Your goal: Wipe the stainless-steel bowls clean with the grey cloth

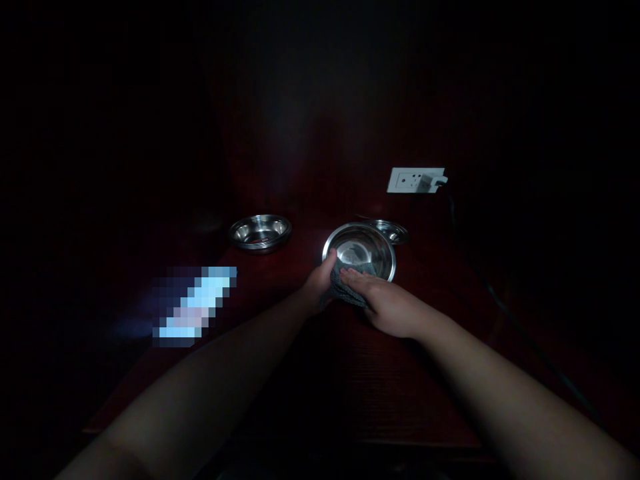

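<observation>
A shiny metal bowl (383, 250) is tilted toward me above the dark red table. My left hand (320, 283) grips its left rim, with the thumb over the edge. In my right hand (387, 300) is a grey cloth (345, 293), pressed against the near rim and inside of the bowl. Part of the cloth hangs over the rim between the two hands. The fingers of my left hand below the rim are hidden.
Stacked metal bowls (260, 233) stand at the back left. Another metal dish (393, 231) lies behind the held bowl. A pixelated bright screen (195, 307) is at left. A wall socket (415, 180) holds a plug, with a cable (505, 307) running down the right. Surroundings are very dark.
</observation>
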Action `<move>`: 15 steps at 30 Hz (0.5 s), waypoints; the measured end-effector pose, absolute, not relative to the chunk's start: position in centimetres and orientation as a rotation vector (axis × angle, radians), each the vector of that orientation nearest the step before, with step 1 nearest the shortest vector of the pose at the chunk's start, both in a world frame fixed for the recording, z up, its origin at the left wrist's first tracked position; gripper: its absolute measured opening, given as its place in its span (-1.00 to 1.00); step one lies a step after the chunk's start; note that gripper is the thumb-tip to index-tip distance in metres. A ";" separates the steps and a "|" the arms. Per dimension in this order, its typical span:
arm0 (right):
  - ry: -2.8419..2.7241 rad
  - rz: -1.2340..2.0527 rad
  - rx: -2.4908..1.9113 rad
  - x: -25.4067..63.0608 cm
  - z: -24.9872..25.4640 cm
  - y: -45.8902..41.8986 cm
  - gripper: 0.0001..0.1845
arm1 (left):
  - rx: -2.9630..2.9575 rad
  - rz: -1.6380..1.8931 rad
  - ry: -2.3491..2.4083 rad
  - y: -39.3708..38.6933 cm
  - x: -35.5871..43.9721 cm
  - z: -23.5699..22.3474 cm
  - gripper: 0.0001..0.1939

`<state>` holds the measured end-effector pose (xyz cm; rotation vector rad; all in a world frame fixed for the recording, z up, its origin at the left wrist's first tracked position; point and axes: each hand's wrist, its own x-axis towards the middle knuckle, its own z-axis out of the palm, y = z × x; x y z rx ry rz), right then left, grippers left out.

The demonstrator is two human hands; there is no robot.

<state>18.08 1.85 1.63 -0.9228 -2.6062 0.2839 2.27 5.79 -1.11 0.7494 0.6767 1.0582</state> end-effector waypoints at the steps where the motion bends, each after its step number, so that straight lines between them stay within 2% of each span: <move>1: -2.609 0.280 -0.941 18.1 1.8 1.8 -0.27 | 0.746 1.056 0.696 5.8 2.2 -1.2 -0.44; 6: -2.625 0.271 -1.007 18.0 2.5 1.5 -0.32 | 0.707 1.071 0.746 5.7 2.3 -1.0 -0.43; 11: -2.629 0.305 -1.089 18.0 2.4 1.3 -0.23 | 0.624 1.108 0.779 5.0 2.8 0.2 -0.48; 15: -2.628 0.327 -1.104 18.0 2.3 1.4 -0.26 | 0.612 1.102 0.771 4.8 2.8 0.6 -0.50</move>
